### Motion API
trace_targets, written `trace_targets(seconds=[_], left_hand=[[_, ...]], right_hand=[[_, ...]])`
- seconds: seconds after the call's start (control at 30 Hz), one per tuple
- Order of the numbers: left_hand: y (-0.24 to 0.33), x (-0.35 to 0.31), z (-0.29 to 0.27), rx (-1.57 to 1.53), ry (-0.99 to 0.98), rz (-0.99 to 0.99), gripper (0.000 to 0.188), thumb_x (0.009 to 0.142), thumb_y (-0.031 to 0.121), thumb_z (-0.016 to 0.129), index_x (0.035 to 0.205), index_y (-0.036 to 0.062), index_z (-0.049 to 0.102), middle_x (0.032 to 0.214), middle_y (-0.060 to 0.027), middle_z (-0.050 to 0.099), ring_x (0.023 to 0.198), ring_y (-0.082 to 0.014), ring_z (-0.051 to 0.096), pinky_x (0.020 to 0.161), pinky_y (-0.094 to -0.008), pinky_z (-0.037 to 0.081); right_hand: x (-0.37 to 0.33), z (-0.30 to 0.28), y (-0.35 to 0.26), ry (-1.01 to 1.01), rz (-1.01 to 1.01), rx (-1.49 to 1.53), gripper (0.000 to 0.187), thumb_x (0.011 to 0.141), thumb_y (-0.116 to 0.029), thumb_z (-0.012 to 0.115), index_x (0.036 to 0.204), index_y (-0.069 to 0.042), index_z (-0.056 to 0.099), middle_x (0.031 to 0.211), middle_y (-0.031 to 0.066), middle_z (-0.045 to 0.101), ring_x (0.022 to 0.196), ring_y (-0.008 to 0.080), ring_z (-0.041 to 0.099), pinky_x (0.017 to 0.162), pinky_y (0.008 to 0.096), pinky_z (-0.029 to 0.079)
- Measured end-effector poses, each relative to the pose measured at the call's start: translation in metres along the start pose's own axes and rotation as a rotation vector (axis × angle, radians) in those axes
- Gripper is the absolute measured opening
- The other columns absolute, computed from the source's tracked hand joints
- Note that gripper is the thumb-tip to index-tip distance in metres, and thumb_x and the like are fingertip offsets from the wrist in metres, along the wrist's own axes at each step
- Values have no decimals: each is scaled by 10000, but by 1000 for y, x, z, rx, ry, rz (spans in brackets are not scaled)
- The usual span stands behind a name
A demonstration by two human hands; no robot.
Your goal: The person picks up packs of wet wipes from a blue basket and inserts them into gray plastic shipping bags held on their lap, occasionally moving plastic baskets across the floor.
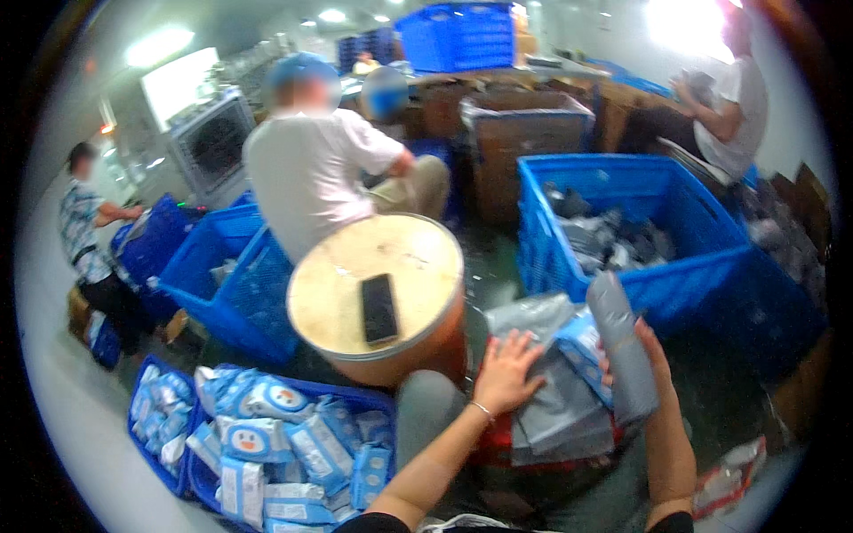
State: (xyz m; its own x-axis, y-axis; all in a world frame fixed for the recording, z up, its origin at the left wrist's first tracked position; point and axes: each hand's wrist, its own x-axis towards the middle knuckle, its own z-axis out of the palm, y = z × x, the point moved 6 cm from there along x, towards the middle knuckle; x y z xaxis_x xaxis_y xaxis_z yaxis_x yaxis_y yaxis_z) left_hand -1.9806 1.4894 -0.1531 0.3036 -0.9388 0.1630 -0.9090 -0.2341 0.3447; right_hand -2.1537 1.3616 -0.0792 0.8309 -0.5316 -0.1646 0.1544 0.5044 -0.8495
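My left hand (pixel 508 373) rests with fingers spread on flat grey plastic mailing bags (pixel 560 413), which lie over something red on my lap. My right hand (pixel 656 360) grips a bulging grey plastic packet (pixel 620 342) from its right side, holding it tilted upright. Between that packet and the flat bags sits a blue-and-white soft pack (pixel 579 345), and fingertips of the right hand show at its edge. Whether the soft pack is partly inside a bag, I cannot tell. To my left, a blue basket (pixel 384 400) is filled with several similar blue-and-white packs (pixel 249 440).
A round drum (pixel 418 266) ahead carries a black phone (pixel 378 309). Beyond my hands, a large blue crate (pixel 640 164) contains grey packets. Other blue crates (pixel 227 298) stand left. One person (pixel 306 169) sits behind the drum, another (pixel 729 115) at far right, another (pixel 84 222) stands left.
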Motion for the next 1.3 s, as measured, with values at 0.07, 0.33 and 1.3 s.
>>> trace_targets(seconds=[0.07,0.33,1.3], left_hand=[[-3,0,-3,-40,6,-14,679,805,436,699,1381,158,471,1522,-144,307,1453,-327,171,1167,-532,119],[-9,-21,-36,-888,380,-65,754,843,420,691,1443,86,379,1541,-201,223,1440,-363,188,1156,-488,169],[56,-13,-22,-1786,-565,41,906,556,113,806,1359,-53,418,1251,-174,563,1185,-258,523,1027,-376,386]], right_hand=[[10,37,-4,-45,-128,-327,753,797,-427,684,1357,-6,408,1192,159,559,1059,235,570,897,369,462],[8,48,19,-82,-201,-280,1043,662,-453,782,1449,13,281,1388,172,423,1285,279,423,1064,372,326],[-57,-174,-116,1859,-941,-1574,438,841,-195,710,1204,-87,490,1362,288,401,1294,413,387,1047,512,335]])
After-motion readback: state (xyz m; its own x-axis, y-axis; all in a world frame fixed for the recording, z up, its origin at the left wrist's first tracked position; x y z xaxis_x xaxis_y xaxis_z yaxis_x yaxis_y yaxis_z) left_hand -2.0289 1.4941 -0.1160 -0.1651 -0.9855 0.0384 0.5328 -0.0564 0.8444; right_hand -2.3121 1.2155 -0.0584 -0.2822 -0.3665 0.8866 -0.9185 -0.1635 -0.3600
